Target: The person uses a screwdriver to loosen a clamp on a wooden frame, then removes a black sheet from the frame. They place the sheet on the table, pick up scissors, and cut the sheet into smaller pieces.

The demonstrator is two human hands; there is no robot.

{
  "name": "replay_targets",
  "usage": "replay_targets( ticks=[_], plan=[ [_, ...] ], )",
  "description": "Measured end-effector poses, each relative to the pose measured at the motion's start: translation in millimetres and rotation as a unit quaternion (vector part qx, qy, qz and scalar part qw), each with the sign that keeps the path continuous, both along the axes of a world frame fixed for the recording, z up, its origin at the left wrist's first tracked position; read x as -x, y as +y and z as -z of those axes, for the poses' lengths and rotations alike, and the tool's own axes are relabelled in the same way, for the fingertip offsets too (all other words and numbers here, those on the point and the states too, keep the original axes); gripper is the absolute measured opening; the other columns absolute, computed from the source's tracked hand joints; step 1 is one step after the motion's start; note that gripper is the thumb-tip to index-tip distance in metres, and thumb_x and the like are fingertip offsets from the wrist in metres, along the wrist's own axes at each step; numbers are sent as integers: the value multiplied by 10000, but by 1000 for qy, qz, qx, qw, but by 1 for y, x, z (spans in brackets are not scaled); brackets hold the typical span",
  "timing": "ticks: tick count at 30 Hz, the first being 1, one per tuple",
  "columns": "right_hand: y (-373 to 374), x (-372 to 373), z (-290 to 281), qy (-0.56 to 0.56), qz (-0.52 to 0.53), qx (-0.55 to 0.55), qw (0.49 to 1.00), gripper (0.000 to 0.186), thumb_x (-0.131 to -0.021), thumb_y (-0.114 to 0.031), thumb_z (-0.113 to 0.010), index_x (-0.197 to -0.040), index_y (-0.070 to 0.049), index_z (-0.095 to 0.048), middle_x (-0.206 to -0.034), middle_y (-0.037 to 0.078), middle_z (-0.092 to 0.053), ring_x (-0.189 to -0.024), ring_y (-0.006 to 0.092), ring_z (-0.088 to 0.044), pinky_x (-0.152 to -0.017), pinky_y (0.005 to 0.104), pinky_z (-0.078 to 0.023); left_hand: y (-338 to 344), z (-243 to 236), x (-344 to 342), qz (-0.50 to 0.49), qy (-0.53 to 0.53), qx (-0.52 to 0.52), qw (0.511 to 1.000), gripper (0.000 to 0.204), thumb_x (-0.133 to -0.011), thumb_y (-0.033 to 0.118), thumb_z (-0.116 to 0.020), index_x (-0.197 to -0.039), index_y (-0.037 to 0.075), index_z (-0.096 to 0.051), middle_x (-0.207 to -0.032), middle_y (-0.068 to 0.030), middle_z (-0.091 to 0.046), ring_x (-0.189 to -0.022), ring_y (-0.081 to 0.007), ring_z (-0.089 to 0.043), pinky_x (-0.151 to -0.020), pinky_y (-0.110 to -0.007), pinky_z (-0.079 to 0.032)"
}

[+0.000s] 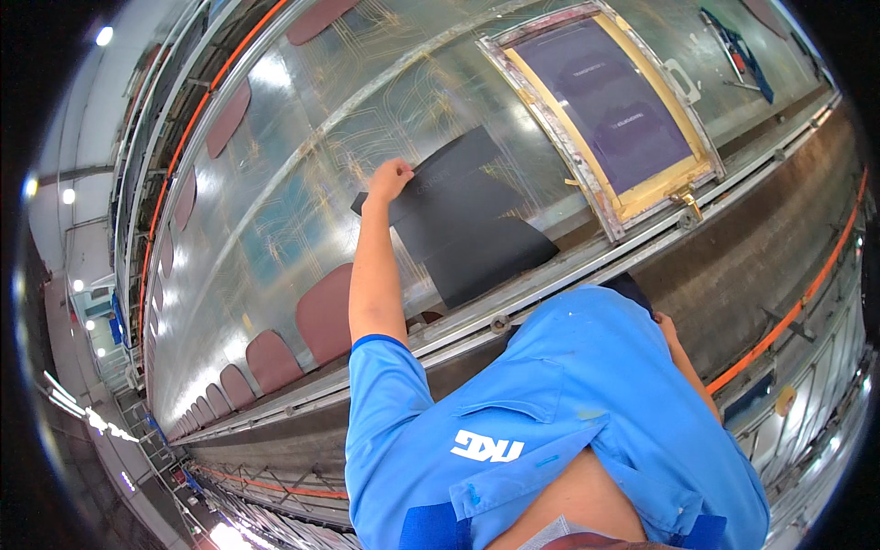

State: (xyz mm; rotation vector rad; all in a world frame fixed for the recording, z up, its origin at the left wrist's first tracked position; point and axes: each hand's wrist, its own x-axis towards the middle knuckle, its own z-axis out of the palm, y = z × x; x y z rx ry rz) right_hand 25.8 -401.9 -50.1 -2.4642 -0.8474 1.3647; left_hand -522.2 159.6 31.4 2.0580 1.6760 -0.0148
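A: Where is the black panel point(440, 220) to be found, and how is it held?

B: It is laid on the tabletop point(284, 215), between the maroon panels point(325, 312) and the framed screen point(610, 105). Its upper edge appears to be pinched by the left hand point(391, 179), whose grip is drawn nearly closed.

A: And the right hand point(666, 326)?

B: It is mostly hidden beyond the blue shirt point(550, 367). A dark item point(627, 290) is seen near it, but whether anything is gripped cannot be told.

A: How is the panel best handled here?

B: The edge should be pinched lightly, so that no crease is left. The cut flaps should be smoothed flat and their corners watched for curling. The printed-looking face is better left unrubbed, and the forearm should be lifted clear of the surface.
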Motion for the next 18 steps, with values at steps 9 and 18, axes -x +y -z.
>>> replay_targets(
  ticks=[9,18],
  plan=[
    [26,-7,25,9,-44,-82,996,318,-898,-187,-583,-1124,23,-665,-972,221,-712,-910,308,-693,-799,372,-508,-30,-40,-18,19,-69,-67,995,234,-901,242,-679,-1018,43,-715,-882,-166,-719,-871,-325,-697,-801,-410,-524],
    [-9,3,-37,32,-3,-12,999,378,-848,-239,-697,-1137,5,-688,-1080,214,-721,-1020,336,-689,-889,426,-514,-67,-145,-77,-130,-398,-105,902,302,-975,141,-635,-1212,-47,-627,-1112,-98,-687,-974,-158,-630,-884,-294,-485]
  ],
)
